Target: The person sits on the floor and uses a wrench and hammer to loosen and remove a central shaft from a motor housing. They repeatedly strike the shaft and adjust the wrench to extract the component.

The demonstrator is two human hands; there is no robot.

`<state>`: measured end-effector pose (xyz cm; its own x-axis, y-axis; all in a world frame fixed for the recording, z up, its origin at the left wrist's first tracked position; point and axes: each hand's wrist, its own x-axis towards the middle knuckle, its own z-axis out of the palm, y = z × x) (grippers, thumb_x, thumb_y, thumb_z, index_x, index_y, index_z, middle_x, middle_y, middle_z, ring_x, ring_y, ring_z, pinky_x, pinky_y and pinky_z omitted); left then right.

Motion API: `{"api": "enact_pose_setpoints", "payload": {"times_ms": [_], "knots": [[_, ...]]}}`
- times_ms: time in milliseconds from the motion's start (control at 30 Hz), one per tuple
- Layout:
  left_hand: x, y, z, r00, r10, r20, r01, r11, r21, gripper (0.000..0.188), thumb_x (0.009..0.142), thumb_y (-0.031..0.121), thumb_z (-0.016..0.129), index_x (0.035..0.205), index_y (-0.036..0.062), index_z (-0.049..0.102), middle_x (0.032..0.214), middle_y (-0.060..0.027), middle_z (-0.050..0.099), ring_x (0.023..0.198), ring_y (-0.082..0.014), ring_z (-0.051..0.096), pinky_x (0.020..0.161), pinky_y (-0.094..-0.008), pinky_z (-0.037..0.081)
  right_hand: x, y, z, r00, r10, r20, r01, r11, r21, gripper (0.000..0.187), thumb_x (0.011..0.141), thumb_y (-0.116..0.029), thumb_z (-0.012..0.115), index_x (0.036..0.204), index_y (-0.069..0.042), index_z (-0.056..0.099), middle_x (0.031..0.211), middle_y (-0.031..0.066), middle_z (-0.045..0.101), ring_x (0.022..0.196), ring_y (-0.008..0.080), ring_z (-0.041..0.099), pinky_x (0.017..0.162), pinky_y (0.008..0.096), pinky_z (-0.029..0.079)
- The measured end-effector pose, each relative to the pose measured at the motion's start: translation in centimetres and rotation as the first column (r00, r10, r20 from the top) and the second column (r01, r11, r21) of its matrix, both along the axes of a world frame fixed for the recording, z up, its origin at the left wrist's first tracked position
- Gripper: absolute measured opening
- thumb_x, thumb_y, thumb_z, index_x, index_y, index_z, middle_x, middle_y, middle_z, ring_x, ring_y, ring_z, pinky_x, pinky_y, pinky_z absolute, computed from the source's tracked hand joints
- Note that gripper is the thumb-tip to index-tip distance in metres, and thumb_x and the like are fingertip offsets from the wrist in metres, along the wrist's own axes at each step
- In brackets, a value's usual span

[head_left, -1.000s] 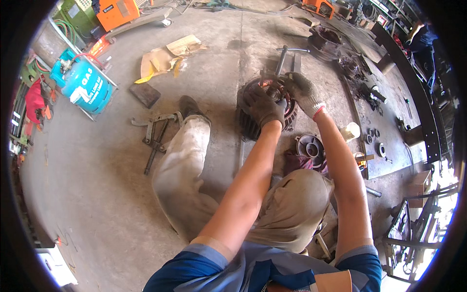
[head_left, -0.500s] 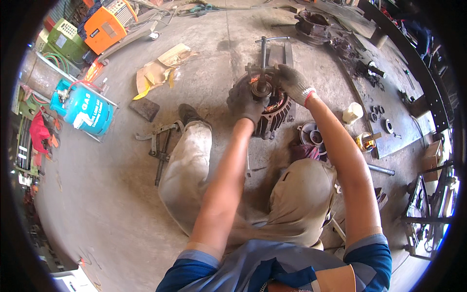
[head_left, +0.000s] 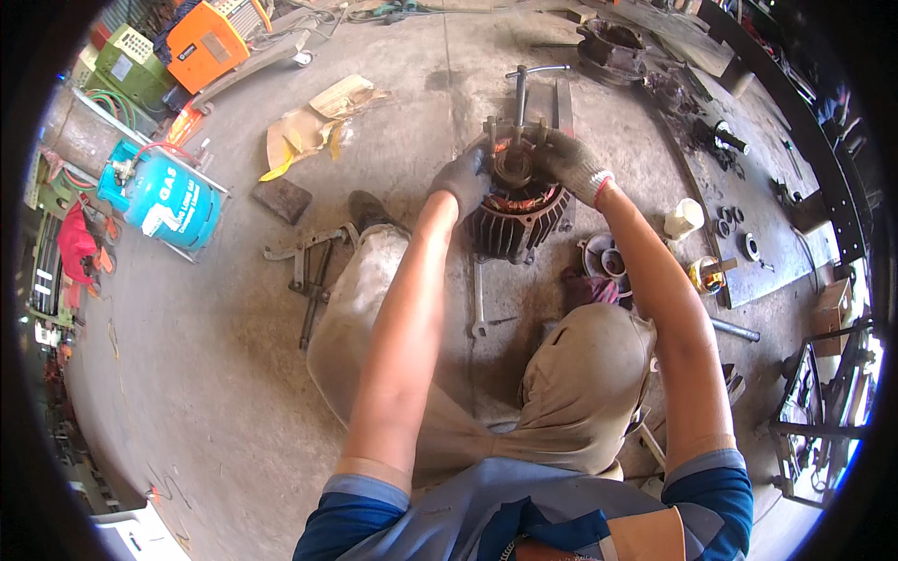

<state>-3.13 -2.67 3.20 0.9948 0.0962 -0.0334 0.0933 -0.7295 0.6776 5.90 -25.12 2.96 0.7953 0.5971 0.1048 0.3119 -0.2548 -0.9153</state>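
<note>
An electric motor [head_left: 510, 232] with a dark finned body stands on the floor in front of me, copper windings showing in its open top. A bearing puller [head_left: 520, 98] with a T-shaped screw handle rests over its shaft end, where a round bearing [head_left: 513, 168] shows. My left hand [head_left: 463, 178], in a dark glove, is closed round the puller's left side. Wearing a dark glove with a pale cuff, my right hand [head_left: 572, 165] grips the puller's right side. Both hands' fingertips are partly hidden behind the puller.
A wrench [head_left: 480, 304] lies between my legs, and another puller [head_left: 309, 271] beside my left foot. Motor parts [head_left: 603, 257] and a pale cup [head_left: 684, 218] sit at the right. A blue gas cylinder [head_left: 168, 201] stands left; torn cardboard [head_left: 304, 140] lies ahead.
My left hand has moved from in front of the bearing to the puller's left side, uncovering more of the windings and motor. My right hand stays at the puller's right side. The view has shifted slightly.
</note>
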Motion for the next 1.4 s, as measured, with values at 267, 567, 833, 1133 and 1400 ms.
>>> {"api": "enact_pose_setpoints", "payload": {"times_ms": [267, 567, 833, 1133, 1400], "knots": [[1.0, 0.1, 0.9, 0.999, -0.037, -0.004, 0.036, 0.956, 0.292, 0.039, 0.097, 0.035, 0.062, 0.129, 0.0144, 0.066, 0.117, -0.0218, 0.071, 0.111, -0.0403, 0.067, 0.095, -0.0475, 0.053, 0.8, -0.1, -1.2, 1.000, 0.017, 0.010, -0.017, 0.995, 0.102, 0.034, 0.104, -0.017, 0.063, 0.135, -0.003, 0.063, 0.123, 0.0075, 0.070, 0.110, 0.0137, 0.062, 0.096, 0.0295, 0.052], [1.4, -0.4, -0.9, 0.997, 0.007, 0.077, -0.026, 0.965, 0.262, 0.033, 0.096, 0.033, 0.064, 0.123, 0.0155, 0.069, 0.113, -0.0193, 0.073, 0.108, -0.0393, 0.069, 0.092, -0.0483, 0.054, 0.4, 0.0, 0.1, 0.996, -0.028, -0.079, 0.029, 1.000, 0.008, 0.039, 0.103, -0.017, 0.066, 0.138, -0.001, 0.060, 0.126, 0.0079, 0.070, 0.109, 0.0128, 0.062, 0.098, 0.0297, 0.051], [-0.1, -3.9, -0.2, 0.953, 0.154, 0.260, -0.209, 0.958, 0.197, 0.036, 0.085, 0.028, 0.074, 0.114, 0.0071, 0.070, 0.115, -0.0191, 0.071, 0.108, -0.0386, 0.067, 0.094, -0.0480, 0.051, 0.2, 0.2, -0.4, 0.994, -0.060, -0.089, 0.068, 0.994, 0.089, 0.041, 0.101, -0.015, 0.067, 0.138, 0.000, 0.060, 0.127, 0.0102, 0.071, 0.110, 0.0151, 0.063, 0.100, 0.0309, 0.051], [0.9, -9.3, -4.0, 0.709, 0.437, 0.554, -0.566, 0.820, 0.078, 0.089, 0.064, 0.047, 0.090, 0.130, 0.0025, 0.049, 0.121, -0.0169, 0.065, 0.120, -0.0333, 0.057, 0.108, -0.0481, 0.034, 0.4, 0.6, -1.1, 0.990, -0.138, 0.006, 0.138, 0.989, 0.047, 0.035, 0.099, -0.033, 0.071, 0.115, -0.002, 0.070, 0.104, 0.0099, 0.073, 0.097, 0.0128, 0.062, 0.089, 0.0324, 0.051], [1.6, -10.9, -4.6, 0.665, 0.560, 0.494, -0.672, 0.737, 0.070, 0.107, 0.062, 0.061, 0.088, 0.141, 0.0055, 0.041, 0.136, -0.0141, 0.051, 0.137, -0.0370, 0.039, 0.121, -0.0583, 0.018, 1.2, 0.9, -2.6, 0.986, -0.157, 0.060, 0.151, 0.985, 0.082, 0.032, 0.100, -0.028, 0.071, 0.118, -0.002, 0.070, 0.106, 0.0050, 0.074, 0.098, 0.0098, 0.062, 0.089, 0.0291, 0.051]]}}
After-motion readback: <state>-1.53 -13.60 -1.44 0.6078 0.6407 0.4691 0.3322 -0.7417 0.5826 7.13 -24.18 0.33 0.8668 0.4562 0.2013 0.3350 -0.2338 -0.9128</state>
